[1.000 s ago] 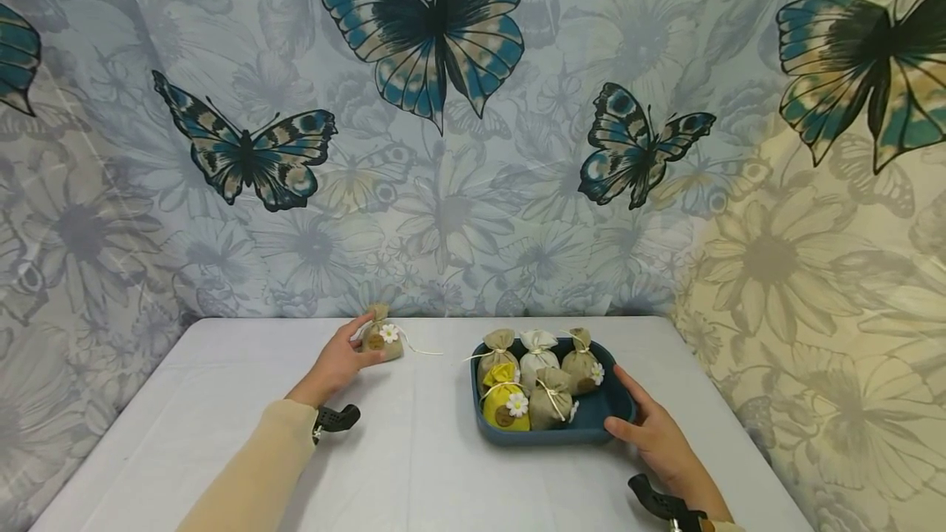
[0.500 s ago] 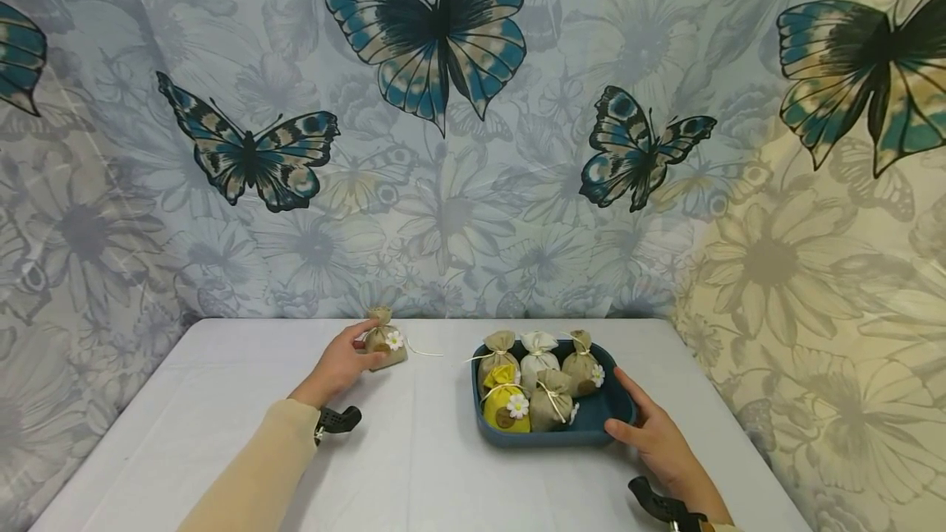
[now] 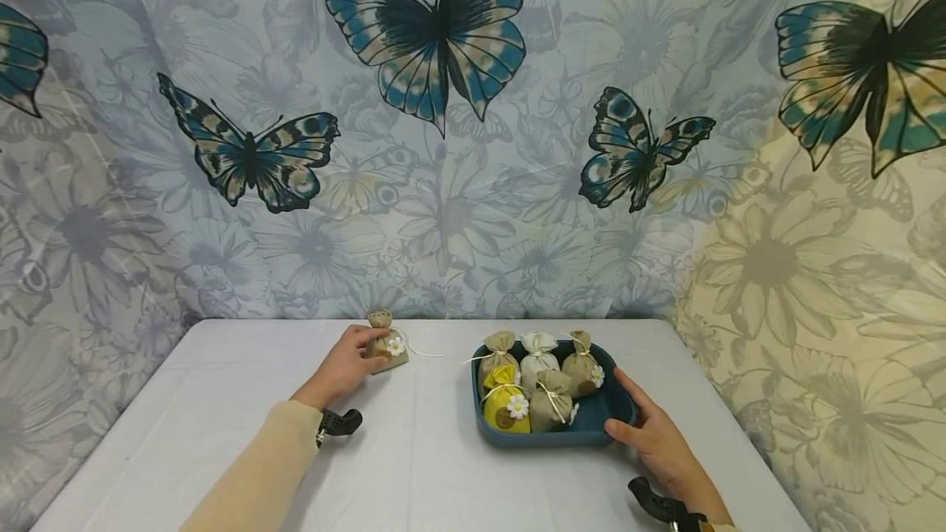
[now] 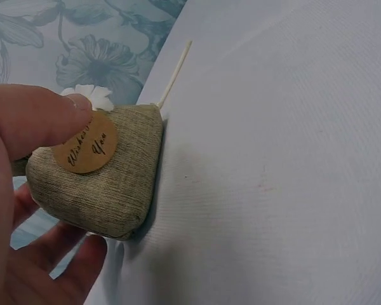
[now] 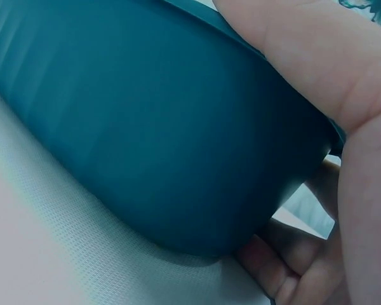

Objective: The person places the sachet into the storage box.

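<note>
My left hand [image 3: 342,366] holds a small tan cloth sachet [image 3: 397,358] at the back left of the table. In the left wrist view the thumb presses the front of this sachet [image 4: 108,197], over a round brown label and a white flower, while fingers show behind and below it. A pale cord trails from the sachet. My right hand [image 3: 658,437] grips the right end of a dark blue tray [image 3: 547,437], thumb on the rim and the other fingers round the outer wall. In the right wrist view the tray wall [image 5: 159,127] hides what lies inside.
Inside the tray sit a yellow sachet [image 3: 497,415], a white sachet [image 3: 538,360] and several tan sachets [image 3: 548,409]. A white cloth covers the table [image 3: 414,474]. Behind it hangs a butterfly-printed backdrop [image 3: 458,212].
The tan sachet has shifted slightly right and toward me with my left hand, whose fingers now lie lower across its front. My right hand and the tray stay in place.
</note>
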Motion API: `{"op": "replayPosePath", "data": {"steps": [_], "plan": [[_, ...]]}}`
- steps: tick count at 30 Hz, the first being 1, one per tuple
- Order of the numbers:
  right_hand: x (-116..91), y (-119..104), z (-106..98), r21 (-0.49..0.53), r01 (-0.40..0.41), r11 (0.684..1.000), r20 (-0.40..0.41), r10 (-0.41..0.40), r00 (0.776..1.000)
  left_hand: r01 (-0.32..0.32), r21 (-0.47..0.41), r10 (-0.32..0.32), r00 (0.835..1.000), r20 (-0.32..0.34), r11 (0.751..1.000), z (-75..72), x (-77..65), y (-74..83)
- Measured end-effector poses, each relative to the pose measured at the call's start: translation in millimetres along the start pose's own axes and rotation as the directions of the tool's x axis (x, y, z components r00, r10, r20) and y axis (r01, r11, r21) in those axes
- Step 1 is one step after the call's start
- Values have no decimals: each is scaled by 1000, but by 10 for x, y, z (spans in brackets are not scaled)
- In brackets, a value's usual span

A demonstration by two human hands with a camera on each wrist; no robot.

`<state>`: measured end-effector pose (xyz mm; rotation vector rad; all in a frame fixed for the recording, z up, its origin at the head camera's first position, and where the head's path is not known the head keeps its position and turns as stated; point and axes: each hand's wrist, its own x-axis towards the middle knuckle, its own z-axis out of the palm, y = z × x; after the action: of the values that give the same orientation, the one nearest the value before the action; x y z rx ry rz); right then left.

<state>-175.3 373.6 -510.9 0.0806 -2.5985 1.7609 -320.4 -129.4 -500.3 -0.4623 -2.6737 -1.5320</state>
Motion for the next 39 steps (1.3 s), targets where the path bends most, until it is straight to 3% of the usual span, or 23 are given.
{"op": "replayPosePath", "data": {"steps": [5, 13, 19, 32, 39], "plan": [[-6, -7, 3, 13, -9, 1000, -1, 9, 1000, 25, -15, -25, 1000, 13, 1000, 13, 5, -18], [-18, 9, 8, 57, -10, 998, 3, 9, 1000, -33, 50, 30, 998, 58, 998, 40, -14, -21], [-10, 12, 9, 74, -11, 997, 11, 11, 1000, -23, 86, 15, 996, 91, 996, 60, -26, 0], [-7, -11, -9, 35, -12, 999, 4, 12, 1000, -32, 191, 14, 996, 91, 981, 94, -3, -4], [-10, -16, 2, 27, -3, 1000, -2, 3, 1000, -7, 199, -10, 996, 83, 980, 110, 2, -6]]}}
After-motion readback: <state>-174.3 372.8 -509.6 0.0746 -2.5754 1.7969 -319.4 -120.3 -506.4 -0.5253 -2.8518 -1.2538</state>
